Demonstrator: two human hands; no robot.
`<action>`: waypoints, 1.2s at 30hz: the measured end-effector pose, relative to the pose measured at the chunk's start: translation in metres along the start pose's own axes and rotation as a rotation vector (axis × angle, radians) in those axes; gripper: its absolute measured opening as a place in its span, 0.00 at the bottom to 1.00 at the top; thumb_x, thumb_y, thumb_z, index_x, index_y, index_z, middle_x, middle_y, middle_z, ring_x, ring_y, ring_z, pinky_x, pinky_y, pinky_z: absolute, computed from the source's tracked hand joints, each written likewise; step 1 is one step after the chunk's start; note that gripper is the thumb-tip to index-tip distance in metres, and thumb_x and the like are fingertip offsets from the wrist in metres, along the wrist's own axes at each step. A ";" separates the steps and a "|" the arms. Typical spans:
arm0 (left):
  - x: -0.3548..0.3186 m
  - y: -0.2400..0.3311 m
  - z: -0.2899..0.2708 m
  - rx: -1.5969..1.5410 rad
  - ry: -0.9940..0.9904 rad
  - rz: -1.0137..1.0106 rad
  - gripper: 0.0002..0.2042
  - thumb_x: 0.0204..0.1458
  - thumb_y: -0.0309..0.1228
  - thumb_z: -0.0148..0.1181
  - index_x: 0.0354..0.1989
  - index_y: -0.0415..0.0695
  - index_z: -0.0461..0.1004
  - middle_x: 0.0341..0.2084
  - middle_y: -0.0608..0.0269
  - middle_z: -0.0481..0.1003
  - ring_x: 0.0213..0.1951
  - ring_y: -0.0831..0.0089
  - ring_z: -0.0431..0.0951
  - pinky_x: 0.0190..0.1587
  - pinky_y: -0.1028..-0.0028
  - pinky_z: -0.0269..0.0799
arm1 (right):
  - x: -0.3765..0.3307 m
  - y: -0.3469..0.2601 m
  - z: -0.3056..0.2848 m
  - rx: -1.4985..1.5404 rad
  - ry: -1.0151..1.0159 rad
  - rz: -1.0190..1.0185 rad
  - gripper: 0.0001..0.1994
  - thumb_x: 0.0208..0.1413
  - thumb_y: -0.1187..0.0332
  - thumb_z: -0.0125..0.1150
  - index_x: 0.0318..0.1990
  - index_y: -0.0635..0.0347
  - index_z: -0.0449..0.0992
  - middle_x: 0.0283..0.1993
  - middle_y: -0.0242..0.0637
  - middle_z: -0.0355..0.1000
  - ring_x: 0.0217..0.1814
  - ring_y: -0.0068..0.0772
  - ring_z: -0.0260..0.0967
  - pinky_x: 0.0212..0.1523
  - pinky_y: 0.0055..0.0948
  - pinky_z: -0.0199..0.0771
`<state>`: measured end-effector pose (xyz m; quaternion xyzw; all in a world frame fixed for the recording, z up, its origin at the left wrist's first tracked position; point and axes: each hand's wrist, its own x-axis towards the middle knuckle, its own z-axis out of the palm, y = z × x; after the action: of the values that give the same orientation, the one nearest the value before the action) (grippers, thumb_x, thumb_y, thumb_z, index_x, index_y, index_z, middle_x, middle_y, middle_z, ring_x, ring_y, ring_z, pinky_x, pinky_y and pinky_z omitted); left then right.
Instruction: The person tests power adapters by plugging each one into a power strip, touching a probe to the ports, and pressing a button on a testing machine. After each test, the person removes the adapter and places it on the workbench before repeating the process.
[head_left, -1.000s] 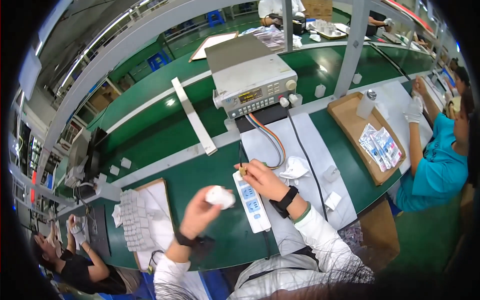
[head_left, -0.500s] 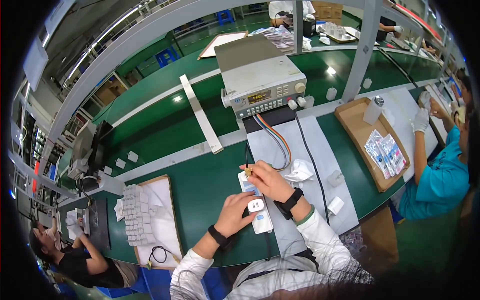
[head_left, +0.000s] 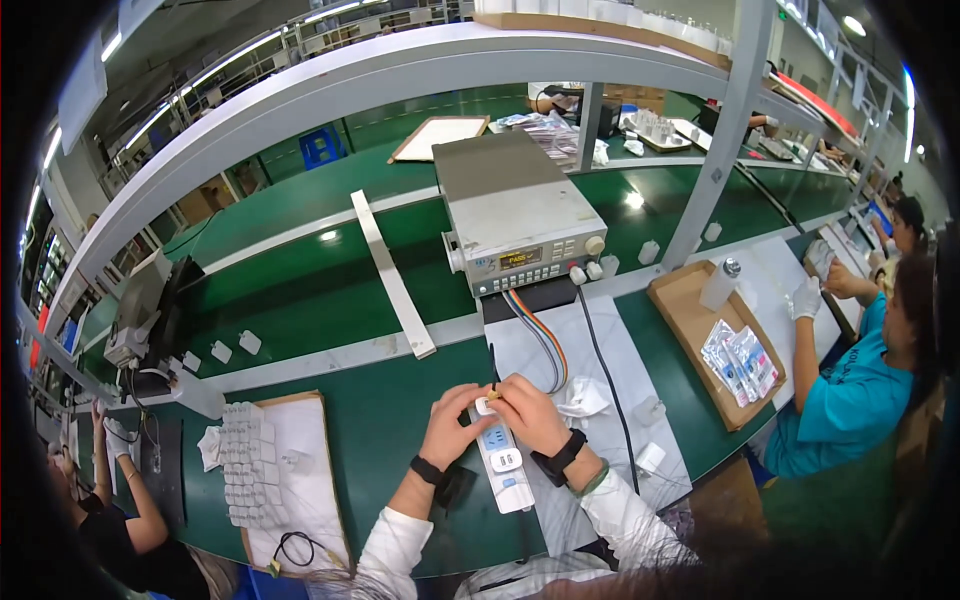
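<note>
A white power strip (head_left: 503, 465) lies on the green bench in front of me, its long side running away from me. At its far end sits a small white adapter (head_left: 484, 406). My left hand (head_left: 452, 428) grips that adapter from the left. My right hand (head_left: 528, 415) meets it from the right and pinches a small plug with an orange tip (head_left: 494, 395), from which a thin black cable (head_left: 491, 362) runs away. Both wrists wear a dark band.
A grey test instrument (head_left: 520, 225) stands behind, with a ribbon cable (head_left: 541, 340) hanging from it. A wooden tray (head_left: 310, 470) of white adapters lies to the left, a cardboard tray (head_left: 690, 315) of bags to the right. A person in teal (head_left: 850, 400) works at right, another person (head_left: 115, 510) at lower left.
My left hand carried a white adapter from beside the strip onto it, then slid up to the strip's far end, where it now meets my right hand.
</note>
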<state>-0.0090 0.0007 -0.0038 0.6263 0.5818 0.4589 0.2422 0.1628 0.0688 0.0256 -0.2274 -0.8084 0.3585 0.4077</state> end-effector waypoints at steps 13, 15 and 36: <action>0.004 0.011 -0.001 0.123 0.024 -0.023 0.20 0.43 0.30 0.69 0.47 0.47 0.77 0.43 0.59 0.77 0.46 0.61 0.76 0.51 0.67 0.69 | -0.031 -0.054 -0.034 0.125 -0.105 0.143 0.05 0.55 0.74 0.56 0.37 0.66 0.75 0.33 0.39 0.69 0.30 0.36 0.67 0.32 0.27 0.66; 0.007 0.011 -0.004 0.082 0.011 -0.020 0.19 0.43 0.30 0.68 0.47 0.47 0.77 0.42 0.59 0.77 0.44 0.62 0.76 0.49 0.68 0.70 | -0.040 -0.056 -0.033 0.138 -0.142 0.169 0.05 0.54 0.74 0.58 0.36 0.67 0.75 0.31 0.39 0.69 0.28 0.36 0.65 0.29 0.28 0.65; 0.076 0.004 -0.071 -0.089 0.403 0.045 0.23 0.48 0.22 0.61 0.56 0.40 0.69 0.42 0.59 0.75 0.46 0.66 0.75 0.52 0.70 0.69 | -0.067 -0.034 -0.026 0.108 -0.166 0.080 0.11 0.61 0.65 0.55 0.48 0.60 0.70 0.40 0.41 0.67 0.39 0.41 0.68 0.38 0.32 0.69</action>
<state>-0.0755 0.0552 0.0547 0.5233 0.5833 0.6057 0.1380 0.2191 0.0132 0.0288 -0.2065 -0.8092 0.4352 0.3363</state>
